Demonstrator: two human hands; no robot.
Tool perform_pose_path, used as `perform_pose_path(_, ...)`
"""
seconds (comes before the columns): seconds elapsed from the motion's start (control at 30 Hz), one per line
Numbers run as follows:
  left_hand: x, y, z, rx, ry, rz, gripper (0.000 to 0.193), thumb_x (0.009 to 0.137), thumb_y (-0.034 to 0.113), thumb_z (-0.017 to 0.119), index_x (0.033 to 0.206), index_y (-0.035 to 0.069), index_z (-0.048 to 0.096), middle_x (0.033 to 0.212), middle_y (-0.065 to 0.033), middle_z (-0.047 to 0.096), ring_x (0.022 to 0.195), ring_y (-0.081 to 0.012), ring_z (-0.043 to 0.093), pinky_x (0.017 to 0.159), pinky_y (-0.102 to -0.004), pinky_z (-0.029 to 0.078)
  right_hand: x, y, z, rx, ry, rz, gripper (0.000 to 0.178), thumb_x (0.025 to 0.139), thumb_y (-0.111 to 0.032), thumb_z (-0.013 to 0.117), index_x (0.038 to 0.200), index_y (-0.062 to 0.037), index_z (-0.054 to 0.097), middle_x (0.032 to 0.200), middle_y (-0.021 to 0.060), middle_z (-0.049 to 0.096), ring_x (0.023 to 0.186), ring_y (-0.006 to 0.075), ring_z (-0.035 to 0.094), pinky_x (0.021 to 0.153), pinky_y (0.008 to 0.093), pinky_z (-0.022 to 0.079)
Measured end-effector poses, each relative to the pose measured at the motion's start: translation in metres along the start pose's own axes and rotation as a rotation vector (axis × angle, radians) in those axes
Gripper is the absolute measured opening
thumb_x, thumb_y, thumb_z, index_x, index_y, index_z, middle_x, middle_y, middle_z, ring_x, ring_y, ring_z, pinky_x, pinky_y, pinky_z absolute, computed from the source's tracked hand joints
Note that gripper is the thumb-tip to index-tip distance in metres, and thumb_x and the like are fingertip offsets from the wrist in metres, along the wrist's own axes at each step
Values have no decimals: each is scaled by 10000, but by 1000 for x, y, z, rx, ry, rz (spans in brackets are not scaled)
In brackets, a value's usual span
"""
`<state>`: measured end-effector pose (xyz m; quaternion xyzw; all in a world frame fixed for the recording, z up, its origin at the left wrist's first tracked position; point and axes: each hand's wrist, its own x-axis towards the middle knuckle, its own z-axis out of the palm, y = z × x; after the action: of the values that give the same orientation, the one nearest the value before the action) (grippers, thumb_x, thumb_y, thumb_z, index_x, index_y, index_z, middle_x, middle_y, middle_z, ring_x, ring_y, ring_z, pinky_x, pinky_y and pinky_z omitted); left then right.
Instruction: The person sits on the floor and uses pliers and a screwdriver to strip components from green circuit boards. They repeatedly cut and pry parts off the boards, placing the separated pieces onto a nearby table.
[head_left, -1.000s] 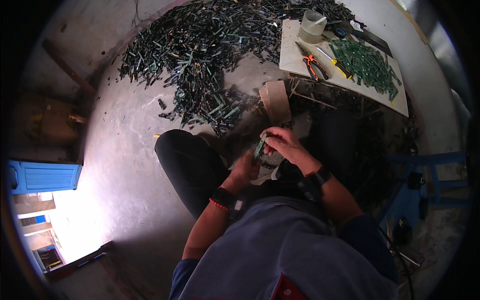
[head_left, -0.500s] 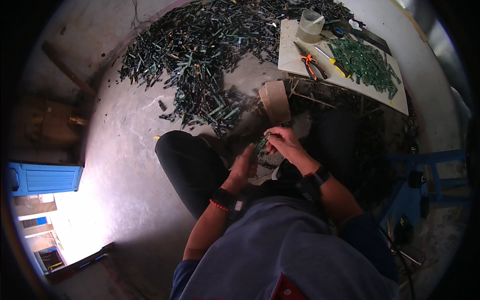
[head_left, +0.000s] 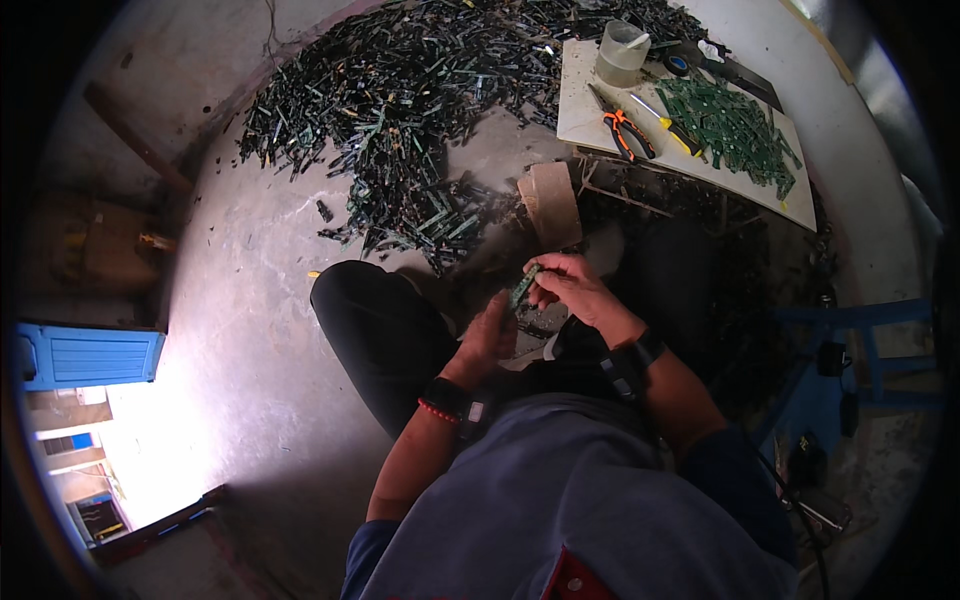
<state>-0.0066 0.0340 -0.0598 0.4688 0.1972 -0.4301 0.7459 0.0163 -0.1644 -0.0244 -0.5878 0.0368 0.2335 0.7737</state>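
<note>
Between my two hands, above the floor in front of my lap, is a narrow green strip [head_left: 522, 287] that looks like a piece of circuit board. My left hand [head_left: 488, 332] closes round its lower end. At the upper end, my right hand [head_left: 572, 286] pinches it between thumb and fingers. Ahead of the hands a folded piece of brown cardboard [head_left: 552, 208] stands near the pale board. A great heap of dark and green strips [head_left: 400, 110] covers the floor beyond.
On a pale board [head_left: 580, 95] at the far right are a cup of liquid [head_left: 620, 62], orange-handled pliers [head_left: 625, 130], a yellow-handled screwdriver [head_left: 680, 132], a roll of dark tape [head_left: 677, 65] and a pile of green strips [head_left: 735, 130]. A blue stool [head_left: 850, 320] stands at right.
Both hands stay at nearly the same spot with the green strip between them. The right wrist has turned slightly, and the left hand has shifted a little.
</note>
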Motion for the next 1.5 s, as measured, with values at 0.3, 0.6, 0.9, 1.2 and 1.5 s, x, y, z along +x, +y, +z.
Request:
perform_pose_path(0.3, -20, 18, 15, -127, -183, -77, 414, 988, 409, 286, 723, 113, 405, 525, 28, 314, 407, -96, 242, 395, -236, 211, 3, 11, -1, 414, -47, 102, 205, 841, -83, 505, 1023, -13, 570, 759, 77, 604, 651, 156, 599, 578, 267, 490)
perform_pose_path(0.6, -28, 17, 17, -136, -299, -27, 368, 994, 356, 259, 768, 110, 416, 519, 25, 315, 400, -89, 251, 401, -230, 213, -1, 28, 10, 704, -30, 193, 151, 814, -124, 506, 924, -47, 575, 709, 62, 585, 592, 166, 569, 542, 274, 459)
perform_pose_path(0.9, -2, 8, 4, -188, 28, -168, 512, 943, 513, 368, 620, 116, 386, 510, 23, 292, 416, -106, 252, 404, -252, 217, 1, 9, 12, 254, 232, 115, 149, 858, -112, 511, 936, -9, 585, 681, 109, 624, 540, 180, 614, 470, 268, 494)
perform_pose_path(1.2, 4, -2, -3, -62, 40, 57, 449, 928, 469, 449, 600, 170, 381, 502, 58, 303, 389, -76, 293, 370, -245, 208, -3, 3, 16, 228, 265, 72, 146, 872, -105, 526, 995, -28, 542, 697, 101, 625, 564, 179, 622, 496, 279, 501)
perform_pose_path(1.5, -6, 15, 9, -142, 114, 65, 441, 877, 506, 500, 614, 167, 400, 503, 43, 329, 417, -95, 298, 403, -236, 218, -9, -8, 21, 284, 391, 29, 123, 816, -21, 490, 918, 37, 526, 719, 144, 616, 555, 207, 618, 465, 291, 498)
